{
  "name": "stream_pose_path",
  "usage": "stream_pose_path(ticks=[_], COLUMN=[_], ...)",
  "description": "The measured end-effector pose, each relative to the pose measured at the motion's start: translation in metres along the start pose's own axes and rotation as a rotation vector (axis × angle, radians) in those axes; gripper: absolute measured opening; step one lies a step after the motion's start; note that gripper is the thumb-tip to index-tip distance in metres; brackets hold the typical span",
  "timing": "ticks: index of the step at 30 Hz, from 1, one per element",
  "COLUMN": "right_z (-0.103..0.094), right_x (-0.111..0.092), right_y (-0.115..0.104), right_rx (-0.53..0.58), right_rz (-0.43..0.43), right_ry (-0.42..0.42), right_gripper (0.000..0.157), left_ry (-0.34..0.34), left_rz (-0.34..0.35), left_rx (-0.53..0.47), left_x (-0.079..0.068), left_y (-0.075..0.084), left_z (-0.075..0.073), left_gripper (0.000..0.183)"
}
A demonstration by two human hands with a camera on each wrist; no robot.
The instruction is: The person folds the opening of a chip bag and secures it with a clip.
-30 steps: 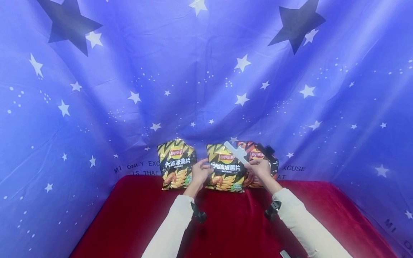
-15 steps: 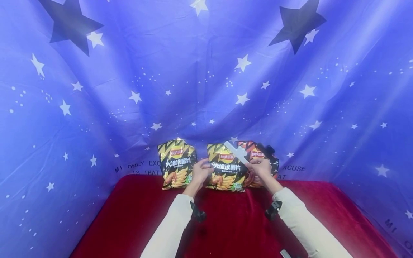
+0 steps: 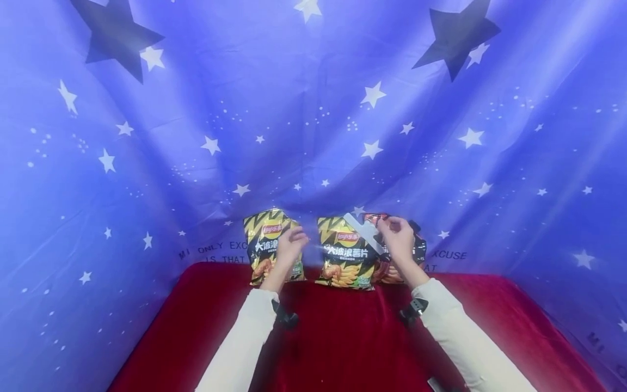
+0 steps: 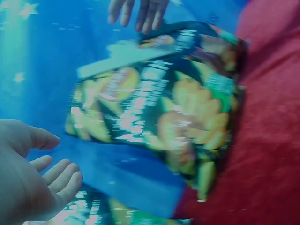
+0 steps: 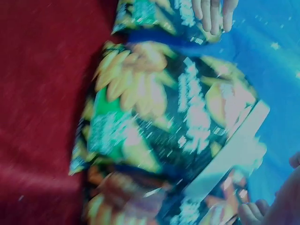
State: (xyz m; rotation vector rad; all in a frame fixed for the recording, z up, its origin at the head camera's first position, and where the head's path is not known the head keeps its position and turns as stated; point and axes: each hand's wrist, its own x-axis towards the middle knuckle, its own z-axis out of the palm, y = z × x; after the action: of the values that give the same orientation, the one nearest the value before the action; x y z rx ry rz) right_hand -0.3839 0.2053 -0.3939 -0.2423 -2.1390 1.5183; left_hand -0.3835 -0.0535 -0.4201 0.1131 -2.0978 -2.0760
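Note:
A pale bag clip (image 3: 363, 233) sits slantwise across the upper right corner of the middle yellow-and-black chip bag (image 3: 346, 256). My right hand (image 3: 399, 239) hovers just right of the clip, in front of the red-and-black chip bag (image 3: 392, 272), partly hiding it. In the left wrist view, that hand's fingers (image 4: 149, 14) hang apart from the clip. My left hand (image 3: 292, 245) is in front of the left yellow-and-black chip bag (image 3: 264, 264), holding nothing. Its fingers are relaxed in the left wrist view, well away from the middle bag.
All the bags stand at the back of a table with a red cloth (image 3: 343, 337), against a blue star-patterned curtain (image 3: 303, 109). Something black (image 3: 417, 228) shows at the red bag's upper corner. A small grey object (image 3: 433, 384) lies at the near edge, partly cut off.
My left hand has left the middle bag's edge and moved left. My right hand has let go of the clip's lower end and risen slightly. The clip stays on the bag.

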Motion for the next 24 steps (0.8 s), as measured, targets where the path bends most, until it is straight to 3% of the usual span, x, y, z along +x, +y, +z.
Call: stream_pose_path(ticks=[3,6,15,24], right_z=[0.012,0.024,0.064,0.107], right_x=[-0.003,-0.007,-0.025,-0.041], right_y=[-0.017,-0.033,-0.057,-0.055], right_rx=[0.040,0.094,0.245,0.358], right_rz=[-0.048,-0.090,-0.112,0.074], right_ry=[-0.003,-0.061,-0.346,-0.657], right_gripper=[0.039,0.036,0.036,0.050], left_ry=[0.032,0.073,0.175,0.222], left_rz=[0.028,0.056,0.093,-0.034], left_rx=[-0.023,-0.041,-0.060,-0.147], left_x=[0.002,0.005,0.007,0.013], left_y=[0.015,0.027,0.042,0.025], left_z=[-0.017,-0.033,-0.076,-0.110], left_gripper=[0.043,0.041,0.042,0.054])
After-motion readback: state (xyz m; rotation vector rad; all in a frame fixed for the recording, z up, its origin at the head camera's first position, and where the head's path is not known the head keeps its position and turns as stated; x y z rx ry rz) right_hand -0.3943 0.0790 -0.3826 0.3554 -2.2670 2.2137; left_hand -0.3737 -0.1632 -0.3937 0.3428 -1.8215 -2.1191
